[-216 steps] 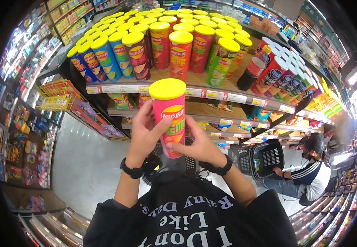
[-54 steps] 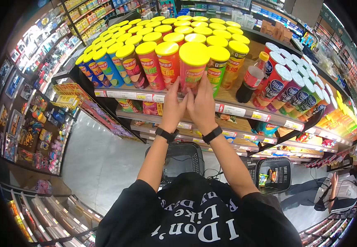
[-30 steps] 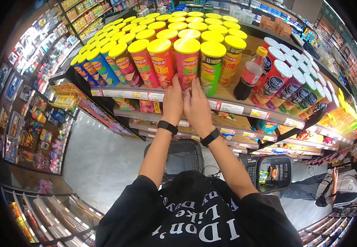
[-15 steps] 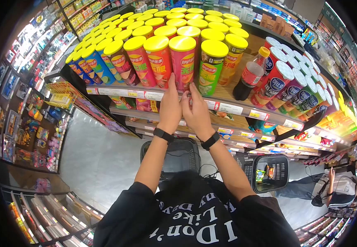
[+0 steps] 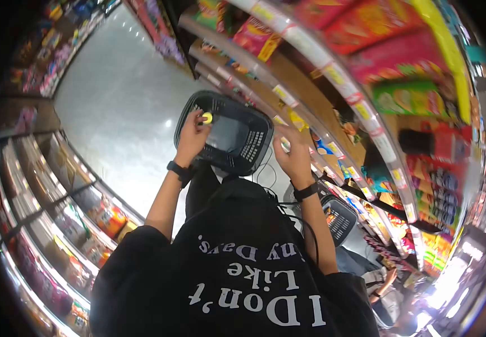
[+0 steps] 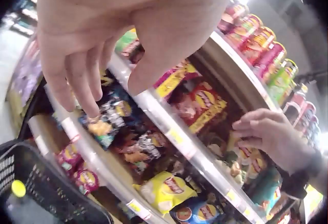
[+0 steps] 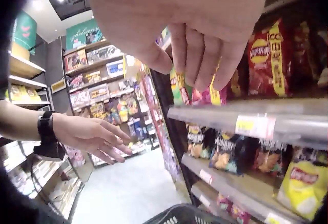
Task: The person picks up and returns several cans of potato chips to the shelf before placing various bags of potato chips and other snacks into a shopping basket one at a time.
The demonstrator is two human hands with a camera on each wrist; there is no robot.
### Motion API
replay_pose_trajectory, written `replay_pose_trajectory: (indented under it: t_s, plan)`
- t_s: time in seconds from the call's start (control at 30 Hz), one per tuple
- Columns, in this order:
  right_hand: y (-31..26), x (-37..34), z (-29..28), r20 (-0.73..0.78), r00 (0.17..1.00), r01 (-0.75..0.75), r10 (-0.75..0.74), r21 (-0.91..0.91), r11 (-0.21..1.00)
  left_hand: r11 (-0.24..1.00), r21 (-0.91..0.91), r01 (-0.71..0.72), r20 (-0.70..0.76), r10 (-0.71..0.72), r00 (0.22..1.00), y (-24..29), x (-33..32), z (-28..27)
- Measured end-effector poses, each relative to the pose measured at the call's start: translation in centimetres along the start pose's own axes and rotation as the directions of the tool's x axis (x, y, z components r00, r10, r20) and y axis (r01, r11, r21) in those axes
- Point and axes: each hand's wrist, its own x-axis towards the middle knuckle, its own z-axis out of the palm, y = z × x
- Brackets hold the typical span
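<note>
Over the left side of a black shopping basket [image 5: 229, 160], my left hand [image 5: 194, 137] holds nothing; its fingers hang loosely in the left wrist view. A small round yellow thing [image 6: 19, 188] shows inside the basket, beyond those fingers. My right hand [image 5: 292, 154] is between the basket and the snack shelves, also holding nothing, with relaxed fingers [image 6: 253, 124]. The pink chip canister [image 6: 269, 60] stands on the top shelf beside a green one [image 6: 282, 79], away from both hands.
Lower shelves carry chip bags, among them a yellow bag [image 6: 166, 190] and a red bag [image 7: 266, 60]. A cola bottle [image 6: 295, 106] stands past the canisters. Another basket [image 5: 338, 219] and a seated person [image 5: 386, 286] are at the right. Pale floor [image 5: 114, 112] lies left.
Both hands have let go of the pink canister, left on the top shelf, and dropped down toward the basket, spreading apart. The head view has turned, blurring the shelves.
</note>
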Motion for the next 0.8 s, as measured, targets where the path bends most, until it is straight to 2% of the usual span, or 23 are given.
replay_pose_trajectory:
  t_s: [0.07,0.13,0.17,0.2,0.23,0.33,0.47,0.5,0.6,0.67,0.73,0.8]
  plan:
    - [1.4,-0.2,3.2,0.149,0.988,-0.032,0.028,0.027,0.999,0.976,-0.135,0.171,-0.047,-0.179,0.983,-4.8,-1.3,-2.6]
    - [1.6,0.5,6.5,0.268,0.962,-0.065,0.052,0.037,0.997,0.954,-0.104,0.280,-0.089,-0.289,0.953,-7.9,-2.5,-4.2]
    - [2.0,1.1,8.6,0.329,0.942,-0.081,0.065,0.035,0.996,0.940,-0.088,0.330,-0.112,-0.338,0.934,-9.6,-2.9,-5.0]
    - [2.7,1.9,10.8,0.385,0.920,-0.096,0.076,0.032,0.995,0.930,-0.213,0.298,-0.121,-0.328,0.937,-12.4,-3.5,-5.3]
    - [4.1,2.1,13.3,0.483,0.867,-0.161,0.121,0.043,0.986,0.913,-0.215,0.347,-0.121,-0.377,0.918,-13.4,-4.0,-5.7]
    - [8.8,2.7,22.6,0.631,0.759,-0.185,0.160,-0.027,0.982,0.864,-0.246,0.440,-0.131,-0.479,0.868,-17.0,-4.1,-6.6]
    - [16.3,2.7,36.1,0.798,0.565,-0.101,0.210,-0.185,0.977,0.796,-0.292,0.531,-0.129,-0.583,0.802,-21.0,-5.0,-7.6]
    - [19.1,2.1,39.9,0.847,0.488,-0.063,0.211,-0.206,0.976,0.769,-0.289,0.571,-0.100,-0.617,0.781,-21.5,-4.6,-7.9]
    - [22.8,4.0,49.4,0.894,0.329,-0.056,0.304,-0.303,0.951,0.699,-0.238,0.674,-0.011,-0.696,0.718,-22.0,-3.3,-10.0]
    - [28.8,2.3,56.2,0.867,0.426,0.083,0.258,-0.322,0.943,0.692,-0.174,0.701,0.018,-0.709,0.705,-22.9,-2.3,-11.2]
    - [29.9,4.0,60.8,0.730,0.379,-0.163,0.568,-0.552,0.818,0.640,-0.201,0.742,0.022,-0.754,0.657,-23.8,-1.3,-12.5]
    - [33.5,2.4,64.9,0.605,0.370,-0.435,0.705,-0.557,0.707,0.608,-0.230,0.760,0.002,-0.781,0.625,-24.5,-0.3,-13.8]
